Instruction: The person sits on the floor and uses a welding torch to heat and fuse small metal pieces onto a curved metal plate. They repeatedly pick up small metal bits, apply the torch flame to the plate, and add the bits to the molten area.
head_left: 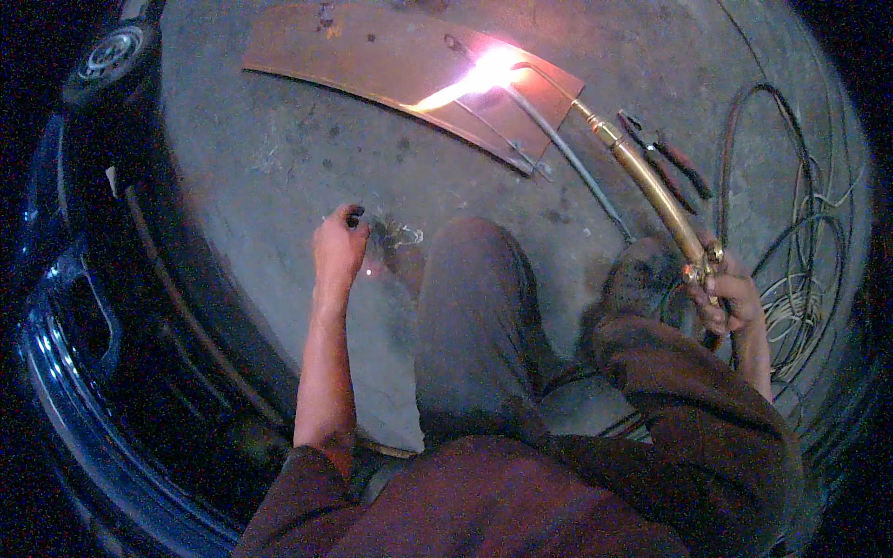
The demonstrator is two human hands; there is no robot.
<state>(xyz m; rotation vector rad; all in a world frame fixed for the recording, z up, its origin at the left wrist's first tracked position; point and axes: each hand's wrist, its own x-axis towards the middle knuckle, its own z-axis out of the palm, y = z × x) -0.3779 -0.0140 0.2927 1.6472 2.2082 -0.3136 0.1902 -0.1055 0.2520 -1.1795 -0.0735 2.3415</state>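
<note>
My right hand (733, 296) is wrapped round the rear end of a long brass gas torch (646, 186), by its valve knobs. A bright white-pink flame (488, 73) burns at the torch's bent tip, over a rusty steel plate (316, 51) lying on the floor. The glare hides that part of the plate. Beneath the flame, a metal rod (572, 163) slants from the plate toward my right shoe (642, 279). My left hand (339, 244) hovers left of my knee, apart from the plate, fingers curled; something small and dark shows between them, too blurred to name.
Pliers (684, 166) with dark red handles lie right of the torch. Hoses and a coiled pale cable (795, 316) spread over the floor at the right. A dark blue car body (56, 363) stands along the left, with a wheel (113, 56) at the far left.
</note>
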